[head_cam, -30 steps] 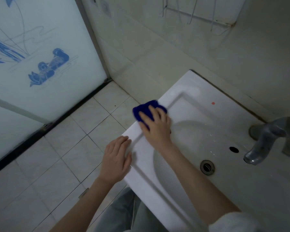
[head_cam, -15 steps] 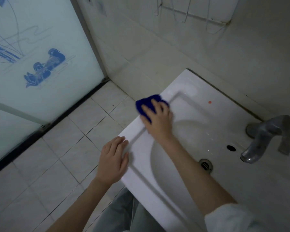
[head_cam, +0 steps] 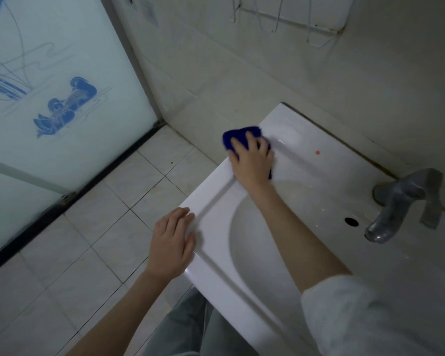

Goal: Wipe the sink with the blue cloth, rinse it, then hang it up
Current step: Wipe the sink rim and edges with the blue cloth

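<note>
A white ceramic sink (head_cam: 216,201) fills the right half of the view. My right hand (head_cam: 252,160) presses the bunched blue cloth (head_cam: 238,136) flat on the sink's left rim, near its far corner; most of the cloth is hidden under my palm and fingers. My left hand (head_cam: 172,242) lies flat on the sink's near left corner, fingers together, holding nothing. A grey metal faucet (head_cam: 396,204) stands at the right, with no water running. A white wire rack (head_cam: 288,20) hangs on the wall above the sink.
The overflow hole (head_cam: 351,221) sits in the basin wall below the faucet. A small red spot (head_cam: 317,152) marks the back ledge. A frosted glass door (head_cam: 62,98) with blue duck prints stands at the left over a tiled floor (head_cam: 100,227).
My right hand has slid the blue cloth along the left rim toward the sink's far corner. My left hand has stayed on the near corner.
</note>
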